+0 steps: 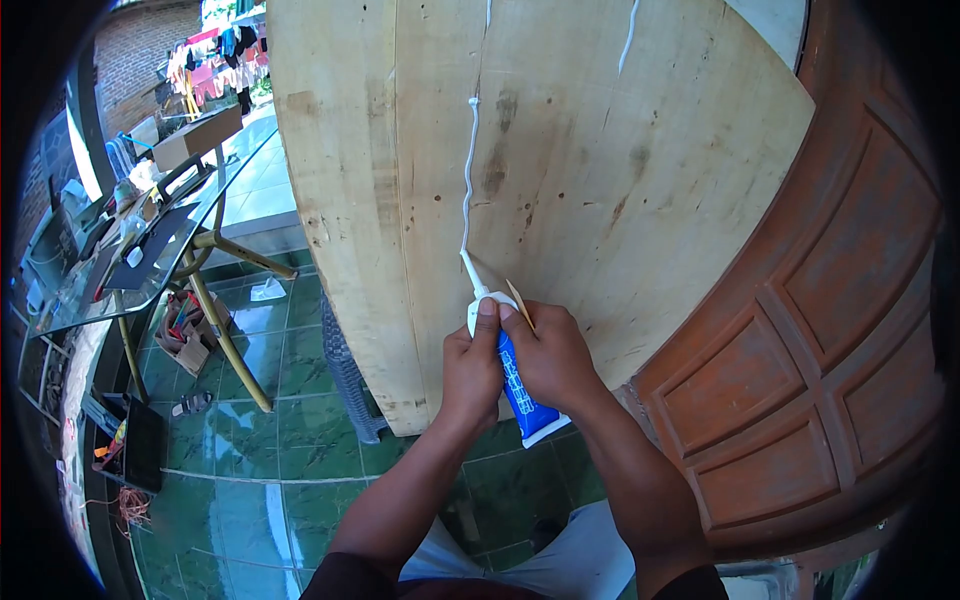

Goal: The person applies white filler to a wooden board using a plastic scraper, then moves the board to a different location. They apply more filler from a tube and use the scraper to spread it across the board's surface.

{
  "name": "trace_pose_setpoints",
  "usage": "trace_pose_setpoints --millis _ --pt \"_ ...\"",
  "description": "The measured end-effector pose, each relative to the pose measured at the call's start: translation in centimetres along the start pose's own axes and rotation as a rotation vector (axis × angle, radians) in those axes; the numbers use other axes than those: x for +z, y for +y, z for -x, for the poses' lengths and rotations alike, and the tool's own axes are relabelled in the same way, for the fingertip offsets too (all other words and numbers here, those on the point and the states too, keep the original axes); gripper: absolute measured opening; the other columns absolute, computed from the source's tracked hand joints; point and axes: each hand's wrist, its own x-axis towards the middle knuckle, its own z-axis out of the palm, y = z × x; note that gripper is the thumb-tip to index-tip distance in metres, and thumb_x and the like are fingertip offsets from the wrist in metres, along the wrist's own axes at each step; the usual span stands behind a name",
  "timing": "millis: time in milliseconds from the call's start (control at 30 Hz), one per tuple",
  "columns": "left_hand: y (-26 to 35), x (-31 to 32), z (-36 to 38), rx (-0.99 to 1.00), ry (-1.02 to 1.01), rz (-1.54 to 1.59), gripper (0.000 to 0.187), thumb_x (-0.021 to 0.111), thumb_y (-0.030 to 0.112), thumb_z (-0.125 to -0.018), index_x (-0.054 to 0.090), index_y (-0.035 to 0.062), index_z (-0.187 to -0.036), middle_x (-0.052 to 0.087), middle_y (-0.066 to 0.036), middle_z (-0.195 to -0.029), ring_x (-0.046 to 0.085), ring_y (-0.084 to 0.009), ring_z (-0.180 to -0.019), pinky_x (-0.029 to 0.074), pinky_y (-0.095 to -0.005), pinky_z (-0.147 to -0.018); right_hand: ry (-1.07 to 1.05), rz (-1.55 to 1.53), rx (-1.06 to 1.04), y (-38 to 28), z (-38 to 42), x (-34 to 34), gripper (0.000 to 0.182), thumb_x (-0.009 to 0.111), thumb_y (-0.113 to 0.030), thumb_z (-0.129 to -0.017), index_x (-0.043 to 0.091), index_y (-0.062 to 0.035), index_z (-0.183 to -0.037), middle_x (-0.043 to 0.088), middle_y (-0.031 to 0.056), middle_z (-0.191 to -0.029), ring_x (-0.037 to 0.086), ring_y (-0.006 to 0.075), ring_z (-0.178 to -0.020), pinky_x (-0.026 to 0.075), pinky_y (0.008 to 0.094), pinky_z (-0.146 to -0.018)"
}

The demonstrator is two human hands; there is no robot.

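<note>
A blue and white squeeze tube (522,385) with a long white nozzle is held between both my hands. My left hand (472,370) is closed around its upper left side, thumb pressed near the white neck. My right hand (550,355) grips the tube from the other side, and a thin pale wooden stick (519,302) pokes out between its fingers. The nozzle tip meets the lower end of a wavy white bead of paste (469,175) on a large plywood board (560,180). Another white line (629,40) runs near the board's top.
A brown panelled door (800,370) stands at right. At left are a glass-topped table (150,270) with clutter, a box of tools (190,345), a black crate (130,440) and a sandal-like object (192,403) on green tiles. A grey woven chair part (350,380) shows behind the board.
</note>
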Motion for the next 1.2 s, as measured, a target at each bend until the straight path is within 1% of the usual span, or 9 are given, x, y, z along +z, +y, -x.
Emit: trace_pose_setpoints --millis 533,567,633,667,733,933,1000,1033,1200 --pt "-2.2 -1.6 0.8 -0.096 0.092 -0.022 0.050 0.052 0.046 -0.107 0.066 0.0008 -0.092 0.062 0.000 -0.073 0.053 -0.0064 -0.063 0.043 -0.0272 -0.057 -0.021 -0.043 0.091 3.0 1.0 2.4 0.042 0.051 -0.032 -0.105 0.069 0.0058 -0.102 0.068 0.0152 -0.076 0.064 0.0225 -0.068 0.050 0.0388 -0.068" --pt "-2.7 -2.0 0.9 -0.111 0.095 -0.030 0.050 0.052 0.046 -0.107 0.066 0.0009 -0.091 0.061 0.000 -0.072 0.053 -0.0064 -0.063 0.043 -0.0274 -0.056 -0.019 -0.068 0.116 3.6 1.3 2.8 0.041 0.051 -0.032 -0.105 0.069 0.0052 -0.100 0.068 0.0183 -0.077 0.066 0.0291 -0.071 0.050 0.0413 -0.069" --pt "-5.1 -3.9 1.2 -0.120 0.102 -0.146 0.050 0.052 0.045 -0.107 0.066 0.0004 -0.089 0.061 0.001 -0.070 0.052 -0.0069 -0.061 0.042 -0.0278 -0.055 -0.003 -0.117 0.161 5.4 2.3 4.0 0.040 0.051 -0.030 -0.104 0.068 0.0041 -0.095 0.068 0.0243 -0.079 0.068 0.0423 -0.077 0.051 0.0464 -0.071" --pt "-6.3 -5.0 1.3 -0.117 0.098 -0.206 0.050 0.053 0.045 -0.107 0.066 0.0002 -0.088 0.061 0.001 -0.069 0.051 -0.0071 -0.059 0.041 -0.0280 -0.055 -0.006 -0.101 0.116 7.4 2.9 5.0 0.040 0.050 -0.032 -0.106 0.068 0.0039 -0.107 0.069 0.0181 -0.081 0.067 0.0282 -0.072 0.050 0.0411 -0.070" --pt "-8.3 -7.3 2.6 -0.030 0.057 -0.523 0.050 0.052 0.041 -0.107 0.068 -0.0035 -0.092 0.063 -0.002 -0.069 0.055 -0.0093 -0.061 0.044 -0.0294 -0.057 0.021 -0.095 0.110 11.0 5.2 7.0 0.032 0.053 -0.032 -0.103 0.068 -0.0033 -0.107 0.070 0.0243 -0.087 0.068 0.0447 -0.087 0.052 0.0495 -0.075" --pt "-15.2 -14.2 7.9 0.259 -0.125 -0.969 0.031 0.061 0.031 -0.102 0.071 0.0025 -0.109 0.071 -0.017 -0.088 0.071 -0.0277 -0.080 0.053 -0.0366 -0.072 -0.037 -0.149 0.179 19.6 13.9 11.4 0.027 0.059 -0.028 -0.098 0.069 -0.0055 -0.108 0.070 0.0224 -0.091 0.068 0.0444 -0.087 0.053 0.0484 -0.073" --pt "-17.1 -16.3 9.6 0.118 -0.166 -0.981 0.029 0.063 0.028 -0.101 0.070 0.0028 -0.113 0.071 -0.018 -0.098 0.071 -0.0273 -0.089 0.053 -0.0363 -0.078 -0.067 -0.164 0.263 20.6 15.9 12.0 0.027 0.060 -0.029 -0.097 0.070 -0.0058 -0.108 0.071 0.0214 -0.091 0.068 0.0440 -0.087 0.053 0.0480 -0.073" --pt "-17.3 -16.2 10.6 0.011 -0.177 -0.956 0.032 0.056 0.028 -0.106 0.067 -0.0001 -0.116 0.070 -0.013 -0.103 0.066 -0.0178 -0.096 0.050 -0.0331 -0.086 -0.080 -0.101 0.253 20.9 16.1 11.9 0.029 0.062 -0.029 -0.097 0.070 -0.0050 -0.110 0.071 0.0212 -0.091 0.069 0.0422 -0.087 0.054 0.0465 -0.073" --pt "-22.2 -18.1 12.4 -0.123 -0.032 -0.659 0.037 0.049 0.029 -0.110 0.062 -0.0027 -0.123 0.069 -0.009 -0.109 0.062 -0.0137 -0.100 0.049 -0.0310 -0.087 0.056 -0.015 0.391 20.5 16.6 11.2 0.031 0.066 -0.027 -0.095 0.070 -0.0020 -0.113 0.073 0.0209 -0.093 0.073 0.0354 -0.087 0.055 0.0421 -0.075"
